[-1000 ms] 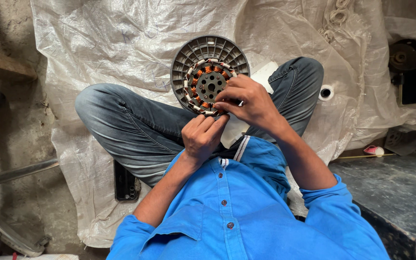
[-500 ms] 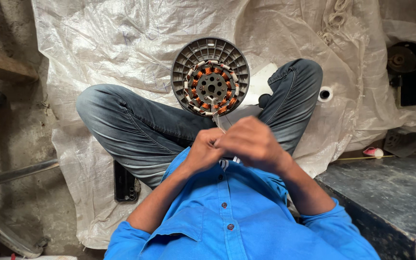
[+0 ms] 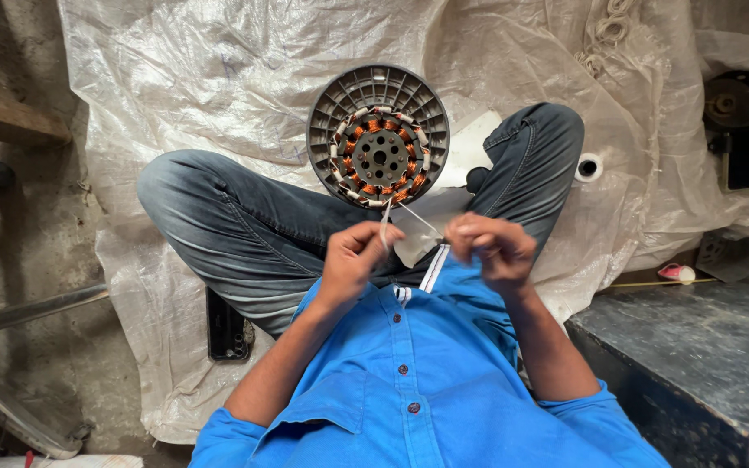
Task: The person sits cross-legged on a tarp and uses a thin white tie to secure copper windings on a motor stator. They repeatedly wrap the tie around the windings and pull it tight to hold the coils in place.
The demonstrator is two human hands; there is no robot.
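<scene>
The left hand (image 3: pixel 350 260) and right hand (image 3: pixel 489 247) pinch a thin white strip (image 3: pixel 409 217), fingers clamped on its ends, above the lap. It looks light, limp and probably tearable. The heavy, rigid copper-wound stator (image 3: pixel 379 137) rests against the knees.

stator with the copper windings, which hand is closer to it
Left. The left hand is just below the stator, a thin white strand rising from its fingers toward the lower rim. The right hand is farther off, below and to the stator's right, holding the strand's other end.
</scene>
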